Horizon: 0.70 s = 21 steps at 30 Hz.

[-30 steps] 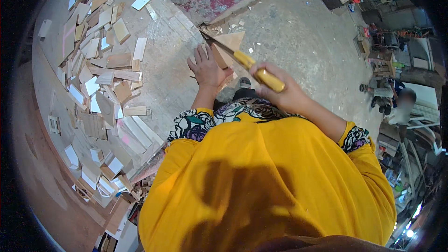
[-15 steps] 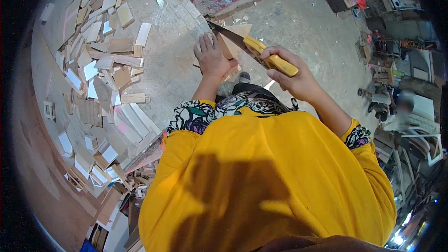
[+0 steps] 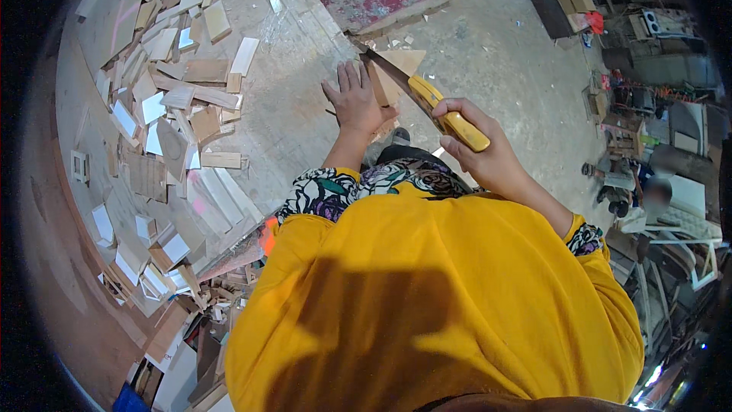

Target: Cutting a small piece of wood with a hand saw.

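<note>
1. Lying across the left side of the grey surface (image 3: 293, 99) are loose wood offcuts (image 3: 179, 98), some white-faced, in a heap well apart from both hands. An elbow or sleeve catching the nearer ones could make the heap slide.
2. Resting palm down near the surface's right edge, the left hand (image 3: 357, 103) has its fingers loosely spread and its thumb reaching right, at the near end of the wooden board (image 3: 384, 88). How hard it presses cannot be told. Too light a hold could let the board twist or slip.
3. Just right of that hand, the board sits at the surface's edge, beneath or beside the saw blade; exact contact is unclear. A blade jumping sideways could reach the fingers, which lie near it.
4. Angled across the board, the yellow-handled handsaw (image 3: 424, 91) could bind if it tilts or is forced.
5. Wrapped around the handle, the right hand (image 3: 480, 137) grips firmly, by the look of it. A bent wrist could skew the blade.
6. Below, a shoe (image 3: 400, 136) stands near the board, so a piece coming loose could drop onto it.
</note>
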Motion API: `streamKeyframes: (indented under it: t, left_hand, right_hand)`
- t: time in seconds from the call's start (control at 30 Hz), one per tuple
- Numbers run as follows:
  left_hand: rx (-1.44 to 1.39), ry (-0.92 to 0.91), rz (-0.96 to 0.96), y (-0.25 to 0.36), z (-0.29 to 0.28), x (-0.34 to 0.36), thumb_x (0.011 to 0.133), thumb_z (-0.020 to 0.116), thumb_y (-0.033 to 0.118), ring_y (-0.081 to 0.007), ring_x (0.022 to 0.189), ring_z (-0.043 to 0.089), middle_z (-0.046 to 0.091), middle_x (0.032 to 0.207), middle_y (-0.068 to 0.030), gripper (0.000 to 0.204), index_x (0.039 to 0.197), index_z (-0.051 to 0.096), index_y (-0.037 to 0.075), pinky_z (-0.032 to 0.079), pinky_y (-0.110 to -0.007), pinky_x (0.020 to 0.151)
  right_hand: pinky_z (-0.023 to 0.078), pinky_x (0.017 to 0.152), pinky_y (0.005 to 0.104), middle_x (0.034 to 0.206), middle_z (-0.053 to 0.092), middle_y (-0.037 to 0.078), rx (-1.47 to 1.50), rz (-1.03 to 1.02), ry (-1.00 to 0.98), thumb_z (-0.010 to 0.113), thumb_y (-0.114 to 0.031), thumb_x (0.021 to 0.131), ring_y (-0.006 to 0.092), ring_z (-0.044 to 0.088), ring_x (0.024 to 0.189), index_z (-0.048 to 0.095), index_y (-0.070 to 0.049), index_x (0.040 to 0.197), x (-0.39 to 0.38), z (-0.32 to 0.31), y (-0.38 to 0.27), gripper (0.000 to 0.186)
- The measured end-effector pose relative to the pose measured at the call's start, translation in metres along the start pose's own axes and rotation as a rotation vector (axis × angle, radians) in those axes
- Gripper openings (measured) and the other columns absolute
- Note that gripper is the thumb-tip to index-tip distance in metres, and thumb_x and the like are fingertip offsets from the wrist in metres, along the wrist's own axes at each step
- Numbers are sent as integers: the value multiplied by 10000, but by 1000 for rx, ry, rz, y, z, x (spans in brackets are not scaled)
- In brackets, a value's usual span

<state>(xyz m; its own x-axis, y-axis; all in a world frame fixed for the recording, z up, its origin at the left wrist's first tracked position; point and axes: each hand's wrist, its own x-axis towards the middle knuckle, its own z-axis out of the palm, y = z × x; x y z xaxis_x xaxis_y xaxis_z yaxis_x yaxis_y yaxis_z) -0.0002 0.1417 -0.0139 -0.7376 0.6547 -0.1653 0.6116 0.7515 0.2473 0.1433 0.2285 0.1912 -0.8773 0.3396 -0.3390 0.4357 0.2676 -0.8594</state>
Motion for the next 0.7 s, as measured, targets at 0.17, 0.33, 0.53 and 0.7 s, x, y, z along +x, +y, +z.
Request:
streamKeyframes:
  t: [0.17,0.33,0.53,0.7]
  left_hand:
    - [13,-27,-2,2,-1,1,583,729,631,-316,1403,173,265,1476,-181,1117,1442,275,80,114,-642,1056]
    - [-23,18,-40,4,6,6,597,717,630,-324,1407,154,234,1490,-186,1116,1438,262,53,85,-635,1063]
    - [-46,100,-40,4,7,3,591,722,620,-330,1400,163,246,1480,-190,1122,1429,258,37,71,-635,1063]
    - [-8,76,-32,3,10,4,587,712,642,-334,1394,185,265,1475,-195,1134,1435,254,45,88,-636,1062]
  right_hand:
    - [433,704,276,879,556,60,-125,-156,-41,601,31,787,157,537,766,520,-100,1082,4,-7,17,333]
    - [456,735,283,888,601,79,-90,-202,-20,623,-24,814,183,595,794,523,-80,1066,-12,-8,67,277]
    - [463,740,289,961,631,93,-53,-224,-5,639,-77,856,192,621,817,536,-63,1030,-31,13,123,202]
    - [422,813,271,958,580,49,81,-155,128,604,-11,835,150,552,884,529,-69,1044,-18,9,73,230]
